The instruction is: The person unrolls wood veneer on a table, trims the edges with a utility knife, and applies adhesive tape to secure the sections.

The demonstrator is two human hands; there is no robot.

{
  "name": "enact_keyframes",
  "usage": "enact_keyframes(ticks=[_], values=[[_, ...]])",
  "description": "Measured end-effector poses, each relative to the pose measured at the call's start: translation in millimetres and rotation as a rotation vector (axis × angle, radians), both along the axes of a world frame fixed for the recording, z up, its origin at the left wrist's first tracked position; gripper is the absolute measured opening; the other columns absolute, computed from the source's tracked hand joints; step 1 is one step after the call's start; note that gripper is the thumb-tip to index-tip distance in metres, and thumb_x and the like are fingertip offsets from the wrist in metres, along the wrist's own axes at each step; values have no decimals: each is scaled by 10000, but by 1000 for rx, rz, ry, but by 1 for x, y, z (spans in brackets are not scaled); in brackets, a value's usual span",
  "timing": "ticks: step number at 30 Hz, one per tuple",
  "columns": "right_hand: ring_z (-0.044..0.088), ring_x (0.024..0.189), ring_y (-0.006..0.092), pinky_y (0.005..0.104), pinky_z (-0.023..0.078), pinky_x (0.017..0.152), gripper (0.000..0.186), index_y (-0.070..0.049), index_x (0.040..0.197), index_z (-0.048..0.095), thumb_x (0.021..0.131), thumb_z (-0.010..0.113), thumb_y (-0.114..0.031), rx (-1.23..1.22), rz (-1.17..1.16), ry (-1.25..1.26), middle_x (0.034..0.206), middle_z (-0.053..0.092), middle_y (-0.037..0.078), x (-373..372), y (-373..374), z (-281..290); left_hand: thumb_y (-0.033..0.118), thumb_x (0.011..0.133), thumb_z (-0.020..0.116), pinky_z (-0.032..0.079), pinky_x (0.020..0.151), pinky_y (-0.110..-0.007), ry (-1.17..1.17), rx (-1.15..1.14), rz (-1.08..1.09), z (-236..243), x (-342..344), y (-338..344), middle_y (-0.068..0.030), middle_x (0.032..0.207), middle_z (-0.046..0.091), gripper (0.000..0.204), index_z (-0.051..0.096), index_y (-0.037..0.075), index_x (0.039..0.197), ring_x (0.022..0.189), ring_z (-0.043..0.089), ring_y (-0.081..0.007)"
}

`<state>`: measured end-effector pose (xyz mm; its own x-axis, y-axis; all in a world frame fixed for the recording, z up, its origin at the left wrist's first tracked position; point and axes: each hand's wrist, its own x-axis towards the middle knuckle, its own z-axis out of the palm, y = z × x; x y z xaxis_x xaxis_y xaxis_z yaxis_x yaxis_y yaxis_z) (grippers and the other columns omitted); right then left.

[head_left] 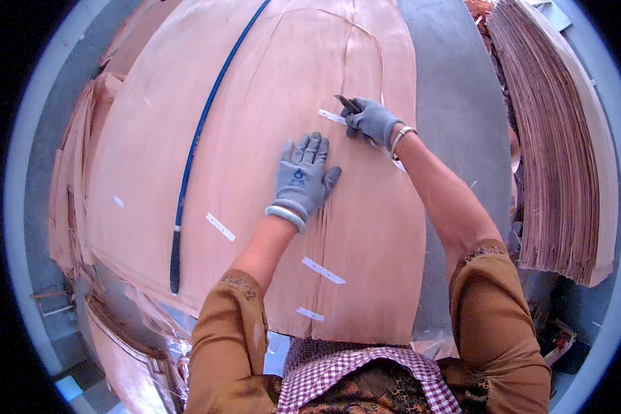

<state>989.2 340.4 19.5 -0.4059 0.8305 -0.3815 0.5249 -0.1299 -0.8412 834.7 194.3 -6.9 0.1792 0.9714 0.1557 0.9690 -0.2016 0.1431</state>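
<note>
A large pinkish-tan wood veneer sheet (248, 172) lies before me. My left hand (302, 176), in a grey glove, rests flat on it with the fingers stretched out, just above a dark split (320, 238). To its upper right, my gloved right hand (371, 123) is closed around a dark knife (348, 104), whose tip points to the upper left. Beside the knife a short strip of white tape (330, 116) lies on the veneer, partly under the right hand. Two more white tape strips (323, 270) (310, 314) cross the split nearer me.
A long blue rod (207, 117) with a black grip lies left of my hands. Another white tape piece (221, 227) is near it. A thin veneer strip (366, 31) curves at the far side. Stacked veneer sheets (555, 152) stand right, past a grey surface (455, 138).
</note>
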Motion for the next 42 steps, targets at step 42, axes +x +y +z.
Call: enact_keyframes(ticks=[42], values=[[585, 670, 102, 242, 461, 509, 273, -3, 1086, 569, 858, 576, -154, -174, 141, 185, 781, 608, 57, 18, -158, 49, 271, 766, 655, 389, 892, -441, -287, 166, -74, 10, -19, -139, -121, 1130, 559, 473, 575, 120, 1207, 1036, 515, -296]])
